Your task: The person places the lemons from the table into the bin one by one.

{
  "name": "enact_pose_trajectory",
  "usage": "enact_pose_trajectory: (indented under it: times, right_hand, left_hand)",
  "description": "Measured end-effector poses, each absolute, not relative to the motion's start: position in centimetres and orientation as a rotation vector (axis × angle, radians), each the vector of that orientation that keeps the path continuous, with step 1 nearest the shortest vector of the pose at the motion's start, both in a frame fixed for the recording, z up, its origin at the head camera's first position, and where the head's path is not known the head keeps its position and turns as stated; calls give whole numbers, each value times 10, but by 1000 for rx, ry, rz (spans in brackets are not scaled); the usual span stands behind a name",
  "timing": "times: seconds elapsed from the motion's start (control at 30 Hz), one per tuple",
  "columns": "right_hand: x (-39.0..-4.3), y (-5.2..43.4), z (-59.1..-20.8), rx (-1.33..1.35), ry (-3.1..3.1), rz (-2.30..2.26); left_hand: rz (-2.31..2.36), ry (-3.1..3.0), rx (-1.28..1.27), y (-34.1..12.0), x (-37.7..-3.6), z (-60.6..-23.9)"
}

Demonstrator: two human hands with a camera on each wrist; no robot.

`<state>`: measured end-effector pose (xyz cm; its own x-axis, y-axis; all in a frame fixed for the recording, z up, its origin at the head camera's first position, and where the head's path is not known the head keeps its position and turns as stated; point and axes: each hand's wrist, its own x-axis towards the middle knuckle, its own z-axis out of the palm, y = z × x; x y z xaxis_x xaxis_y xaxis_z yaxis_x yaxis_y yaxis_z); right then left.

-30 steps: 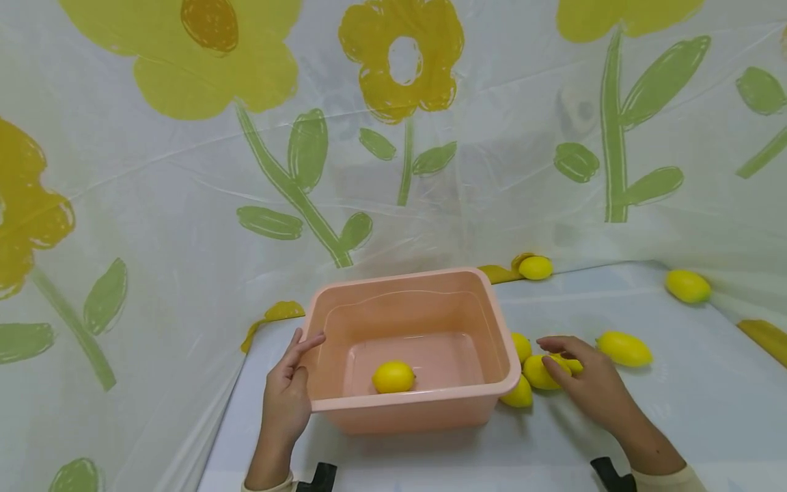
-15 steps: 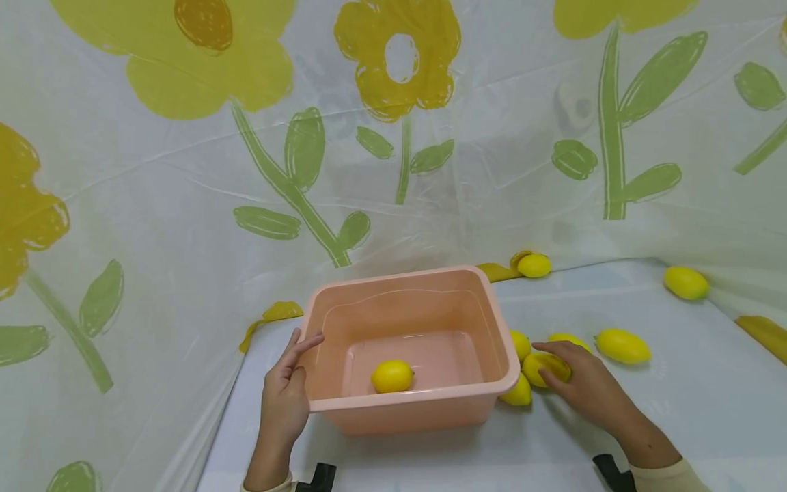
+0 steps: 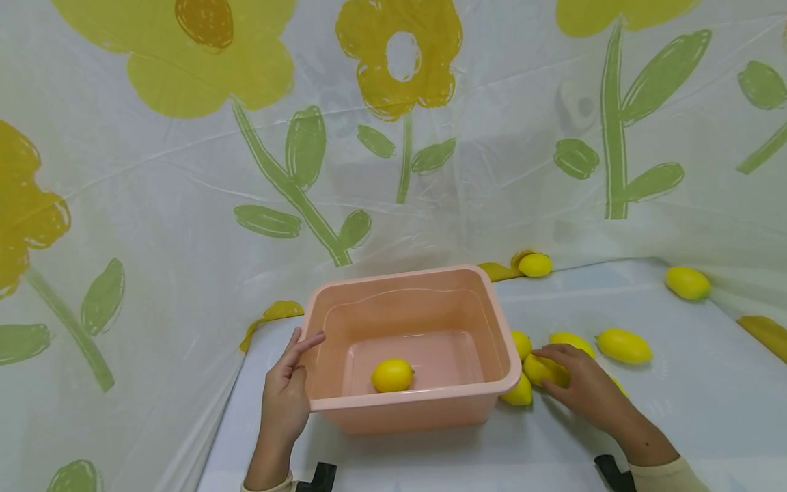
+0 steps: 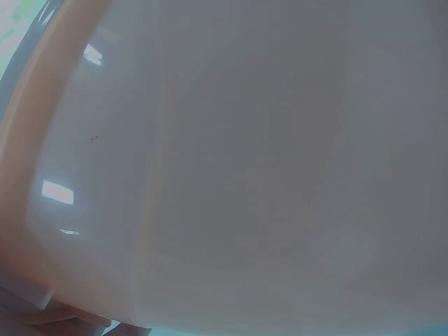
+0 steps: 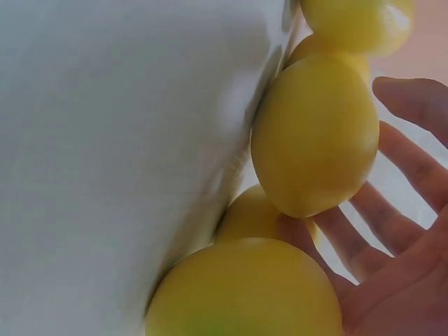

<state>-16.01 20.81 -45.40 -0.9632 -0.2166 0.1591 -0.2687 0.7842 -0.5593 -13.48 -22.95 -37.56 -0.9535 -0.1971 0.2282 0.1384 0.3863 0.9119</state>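
Observation:
A pink plastic basin (image 3: 406, 403) stands on the table with one lemon (image 3: 392, 376) inside. My left hand (image 3: 287, 383) grips its left rim, with the outer wall filling the left wrist view. To the right of the basin, my right hand (image 3: 584, 386) curves its fingers round a yellow lemon (image 3: 544, 370). That lemon (image 5: 315, 136) shows close up in the right wrist view, with the fingers (image 5: 413, 168) spread along its side. Other lemons crowd around: one by the basin corner (image 3: 521, 345), one below (image 3: 519, 391), one behind (image 3: 572, 342). Part of another lemon (image 3: 618, 386) shows beyond the wrist.
A lemon (image 3: 624, 346) lies right of the cluster. Farther back are a lemon (image 3: 535, 265) near the curtain and a lemon (image 3: 687, 283) by the far right table edge. A flowered white curtain (image 3: 492, 171) hangs behind the white table (image 3: 707, 410).
My right hand has come down onto the lemon, its fingers now nearer round it. More of the lemon behind shows, and another appears by the wrist. The left hand and basin stay put.

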Motion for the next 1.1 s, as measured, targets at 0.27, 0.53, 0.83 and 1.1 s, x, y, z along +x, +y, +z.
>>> enact_pose_trajectory:
  times: [0.27, 0.53, 0.83, 1.1]
  right_hand:
    - [-160, 208, -458, 393, -2914, 861]
    - [-160, 207, -461, 388, -2929, 834]
    - [-159, 205, -460, 393, -2923, 787]
    - [-157, 204, -461, 379, -2946, 732]
  left_hand:
    - [-1613, -2330, 39, -230, -135, -377]
    - [-1608, -2331, 31, -230, -135, -376]
    - [-1613, -2334, 38, -230, -134, -375]
    - [-1612, -2336, 36, -230, -134, -376]
